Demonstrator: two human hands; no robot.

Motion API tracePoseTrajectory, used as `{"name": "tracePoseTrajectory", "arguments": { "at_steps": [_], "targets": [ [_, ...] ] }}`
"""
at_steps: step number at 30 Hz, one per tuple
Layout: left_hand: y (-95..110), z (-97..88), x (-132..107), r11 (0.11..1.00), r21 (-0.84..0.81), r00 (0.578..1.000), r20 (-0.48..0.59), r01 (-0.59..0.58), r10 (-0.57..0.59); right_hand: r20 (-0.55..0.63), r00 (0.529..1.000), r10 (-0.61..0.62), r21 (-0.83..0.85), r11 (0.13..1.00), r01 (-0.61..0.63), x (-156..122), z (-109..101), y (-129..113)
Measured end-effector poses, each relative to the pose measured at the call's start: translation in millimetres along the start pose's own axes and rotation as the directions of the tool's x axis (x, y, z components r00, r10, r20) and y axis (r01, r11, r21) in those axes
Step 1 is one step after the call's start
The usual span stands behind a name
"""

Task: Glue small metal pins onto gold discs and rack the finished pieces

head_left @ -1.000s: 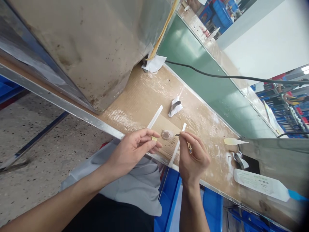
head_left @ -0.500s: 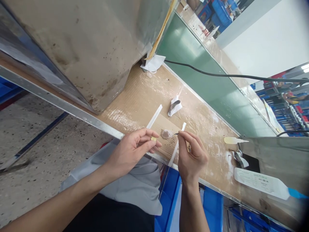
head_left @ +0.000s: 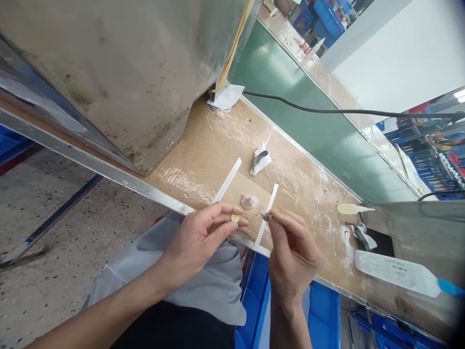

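Two bare hands are working close together at the near edge of the bench (head_left: 203, 145) in the head view, both pinching tiny stuff. Left hand (head_left: 203, 235) has a little yellow disc (head_left: 235, 218) nipped between thumb and fingers, so that grip is pretty narrow. Right hand (head_left: 296, 252) has thumb and index closed on a slim piece (head_left: 266, 217) with a bluish end, way too small for me to tell what it is. So what's changed: half a second ago that end was right by the clear dish (head_left: 250, 201), and now it's off to the near side of it, about level with the disc. The disc has also turned so its round face shows more. Reads to me like attention is off the dish and on the disc, but disc and slim piece are still apart, with a gap between them. Counting up: one disc, one slim piece, one dish, two white strips (head_left: 227, 181) (one each side of the dish), one white wad (head_left: 259, 160) with something dark on it at the far side, one small yellowish bottle (head_left: 348, 209) and one big white bottle (head_left: 395, 271) over on the right. Specks near the dish? Too tiny to count, sorry.
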State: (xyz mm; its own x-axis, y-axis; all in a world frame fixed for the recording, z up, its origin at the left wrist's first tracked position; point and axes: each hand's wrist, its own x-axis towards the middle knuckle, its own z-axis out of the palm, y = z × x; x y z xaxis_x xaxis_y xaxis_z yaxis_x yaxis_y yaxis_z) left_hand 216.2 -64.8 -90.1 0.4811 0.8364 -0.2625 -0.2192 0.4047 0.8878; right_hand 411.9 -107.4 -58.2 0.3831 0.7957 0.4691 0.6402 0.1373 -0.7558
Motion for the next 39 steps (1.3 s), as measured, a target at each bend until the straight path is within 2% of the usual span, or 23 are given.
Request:
{"name": "tracePoseTrajectory", "arguments": {
  "at_steps": [5,12,19,29,33,39],
  "targets": [
    [0,8.2,-4,0.996,0.086,0.998,-0.043,-0.036,0.040,0.078,0.997,-0.019,0.122,0.992,0.010,-17,6,-10],
    [4,11.1,-7,0.975,0.212,0.996,-0.042,-0.066,0.077,0.138,0.990,-0.001,0.131,0.991,-0.017,-17,5,-10],
    [9,12.7,-8,0.970,0.223,0.994,-0.020,-0.101,0.109,0.143,0.990,-0.018,0.097,0.995,0.004,-19,4,-9],
    [12,12.4,-10,0.965,0.245,0.995,-0.022,-0.093,0.102,0.157,0.986,-0.064,0.097,0.994,0.049,-17,4,-13],
    [15,13.2,-11,0.954,0.282,0.993,-0.027,-0.101,0.113,0.169,0.980,-0.109,0.079,0.992,0.096,-15,2,-13],
    [17,14.4,-13,0.946,0.308,0.993,-0.030,-0.098,0.113,0.171,0.957,-0.235,0.056,0.972,0.229,-15,0,-10]
  ]
}}
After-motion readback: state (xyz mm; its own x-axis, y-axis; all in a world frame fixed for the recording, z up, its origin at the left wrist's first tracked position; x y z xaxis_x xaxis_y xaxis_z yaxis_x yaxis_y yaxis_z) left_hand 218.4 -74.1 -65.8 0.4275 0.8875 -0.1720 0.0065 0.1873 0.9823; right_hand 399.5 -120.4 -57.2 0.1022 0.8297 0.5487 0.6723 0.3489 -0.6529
